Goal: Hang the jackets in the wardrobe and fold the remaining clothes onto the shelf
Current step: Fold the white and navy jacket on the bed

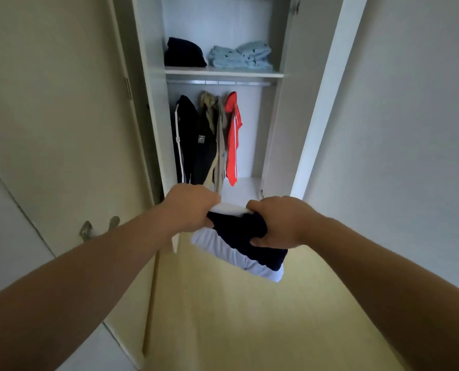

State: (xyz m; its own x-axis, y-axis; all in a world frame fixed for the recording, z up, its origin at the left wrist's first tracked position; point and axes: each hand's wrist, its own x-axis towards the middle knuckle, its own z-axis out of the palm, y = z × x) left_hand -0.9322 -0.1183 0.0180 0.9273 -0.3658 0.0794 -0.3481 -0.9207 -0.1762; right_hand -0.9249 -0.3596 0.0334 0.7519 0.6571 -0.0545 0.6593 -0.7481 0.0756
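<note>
Both hands are clamped tight. The left hand (189, 207) has its fingers (209, 202) curled over the far left edge of the folded bundle (239, 236). The right hand (275, 223) wraps the far right edge, knuckles on top and thumb (260, 241) pressed onto the dark cloth on the near side. Neither hand has any slack.

The bundle is two-tone: a navy garment folded on top and a pale white one underneath, showing along the left and near edges. A white strip of cloth stretches between the two sets of knuckles at the far edge. It sags towards the near right, with the loose corner hanging lower than the gripped edge.

It is held in the air between the hands, above the pale floor (236, 330), just in front of the open wardrobe (153, 103).

Inside, three jackets hang from the rail (220, 82): a black jacket (188, 137) with a white stripe on the left, a khaki jacket (219, 129) in the middle and a red jacket (233, 137) on the right.

Above the rail, the shelf (223, 72) carries a dark folded garment (184, 53) on the left. Right beside it is a stack of light blue folded clothes (240, 56). The bundle is well below that shelf.
</note>
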